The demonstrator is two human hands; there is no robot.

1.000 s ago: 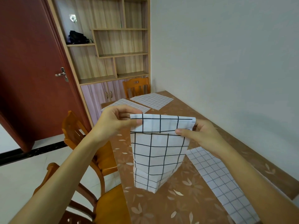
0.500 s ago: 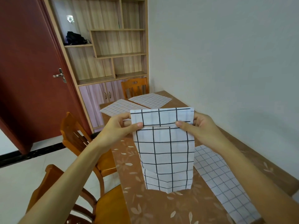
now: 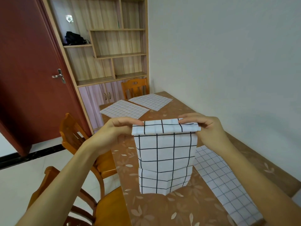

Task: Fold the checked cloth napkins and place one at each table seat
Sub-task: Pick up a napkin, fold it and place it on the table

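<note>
1. In the middle of the frame, the left hand [image 3: 114, 132] and the right hand [image 3: 206, 129] hold a checked napkin [image 3: 164, 160] up between them, over the brown patterned table [image 3: 162, 214].
2. The left hand pinches the napkin's upper left corner, its fingers curled over the top edge.
3. The right hand pinches the upper right corner the same way, fingers bent over the top.
4. The top edge is turned over into a narrow band running from one hand to the other. The rest hangs straight down below the hands, creased near the bottom.
5. Its lower edge is close to the tabletop, and I cannot tell whether it touches.
6. A second napkin [image 3: 224, 181] lies flat at the lower right, partly behind the hanging one.
7. A third napkin [image 3: 123, 109] and a fourth napkin [image 3: 150, 101] lie flat side by side at the far end, above the hands in the frame, near a far chair [image 3: 135, 87].
8. Left of the table stands a wooden chair [image 3: 76, 136]. A red door [image 3: 29, 70] fills the upper left.
</note>
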